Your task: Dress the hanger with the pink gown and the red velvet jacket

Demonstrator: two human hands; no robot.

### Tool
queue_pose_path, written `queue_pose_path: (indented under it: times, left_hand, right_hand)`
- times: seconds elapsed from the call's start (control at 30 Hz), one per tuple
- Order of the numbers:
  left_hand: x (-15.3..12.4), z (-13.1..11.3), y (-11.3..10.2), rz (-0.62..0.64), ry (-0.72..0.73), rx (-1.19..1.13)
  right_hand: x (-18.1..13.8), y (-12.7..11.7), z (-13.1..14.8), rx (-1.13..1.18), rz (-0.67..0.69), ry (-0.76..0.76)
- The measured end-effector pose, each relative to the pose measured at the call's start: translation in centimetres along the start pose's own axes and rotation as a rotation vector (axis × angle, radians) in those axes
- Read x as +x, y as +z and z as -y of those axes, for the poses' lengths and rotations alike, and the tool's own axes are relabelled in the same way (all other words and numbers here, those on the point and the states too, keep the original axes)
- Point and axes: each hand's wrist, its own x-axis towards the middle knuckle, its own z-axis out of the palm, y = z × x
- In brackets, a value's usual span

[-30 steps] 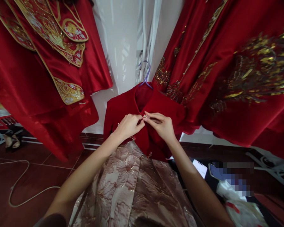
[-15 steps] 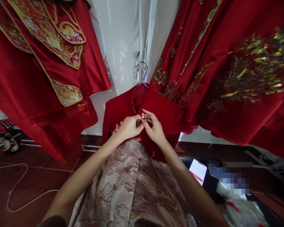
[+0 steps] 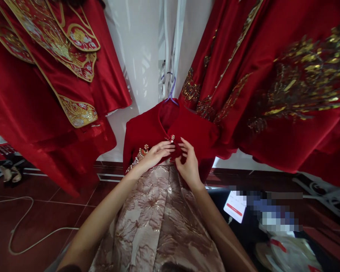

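Observation:
A red jacket [image 3: 192, 122] hangs in front of me on a purple hanger [image 3: 171, 94]. Its collar front carries a pearl clasp [image 3: 172, 138]. My left hand [image 3: 158, 153] lies flat on the jacket front, fingers stretched out, with the tips just under the clasp. My right hand [image 3: 187, 162] is to the right of the clasp, fingers apart and curved, with nothing visible in it. Beaded trim [image 3: 140, 155] shows on the jacket beside my left hand. Below the jacket spreads a pinkish-gold brocade skirt [image 3: 147, 211] with a raised floral pattern.
Red embroidered garments hang at the left [image 3: 82, 90] and right [image 3: 243, 124] against a white wall [image 3: 141, 56]. Low at the right are a lit phone [image 3: 234, 207] and plastic-wrapped items [image 3: 291, 253]. A pale cable [image 3: 19, 223] and shoes [image 3: 11, 174] are on the tiled floor.
Both hands were pinched together at the clasp. They have come apart and opened: the left now rests below the clasp, and the right has moved slightly right and down.

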Motion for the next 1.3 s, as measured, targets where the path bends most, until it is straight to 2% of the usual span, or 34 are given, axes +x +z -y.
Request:
queue_pose_path:
  times: [0.1, 0.2, 0.27, 0.37, 0.47, 0.53, 0.6, 0.67, 0.8, 0.87, 0.93, 1.07, 1.2, 1.3]
  left_hand:
    - [0.1, 0.4, -0.2, 0.007, 0.021, 0.060]
    - [0.4, 0.7, 0.1, -0.033, 0.054, 0.209]
    - [0.3, 0.5, 0.7, -0.105, 0.073, 0.312]
    - [-0.5, -0.5, 1.9, -0.194, 0.059, 0.376]
    - [-2.1, -1.3, 2.4, -0.189, 0.020, 0.356]
    - [-3.2, -1.1, 2.3, -0.140, 0.037, 0.369]
    - [-4.3, -0.5, 1.8, -0.099, 0.059, 0.388]
    - [-5.2, 0.4, 1.1, -0.138, 0.056, 0.382]
    - [-6.9, 1.7, -0.2, -0.444, 0.045, 0.386]
    - [-7.5, 1.9, -0.2, -0.550, 0.053, 0.320]
    - [-7.9, 1.8, 0.2, -0.561, 0.043, 0.191]
    - [-8.1, 1.7, 1.1, -0.478, 0.015, 0.061]
    - [-7.3, 1.8, 0.3, -0.501, 0.059, 0.276]
    - [-6.1, 2.1, -1.8, -0.670, 0.191, 0.488]
  right_hand:
    - [0.6, -1.2, -0.7, -0.006, -0.132, 0.122]
    - [1.2, -2.5, -0.5, 0.175, -0.143, 0.249]
    - [1.4, -3.2, 0.3, 0.361, -0.058, 0.308]
    - [1.3, -3.9, 2.2, 0.514, 0.174, 0.308]
    - [1.1, -4.2, 3.9, 0.492, 0.424, 0.265]
    - [0.9, -4.3, 4.5, 0.433, 0.480, 0.242]
    - [0.8, -4.3, 4.8, 0.374, 0.453, 0.229]
    - [0.7, -4.1, 4.8, 0.330, 0.420, 0.229]
    - [0.2, -3.2, 4.9, 0.264, 0.424, 0.245]
    - [-0.4, -2.2, 5.1, 0.236, 0.405, 0.261]
    - [-1.0, -1.1, 5.3, 0.206, 0.377, 0.286]
    - [-1.9, 0.6, 5.5, 0.129, 0.356, 0.299]
    - [-1.7, 0.6, 5.3, 0.109, 0.287, 0.287]
    - [-1.3, 0.2, 4.9, 0.171, 0.267, 0.294]
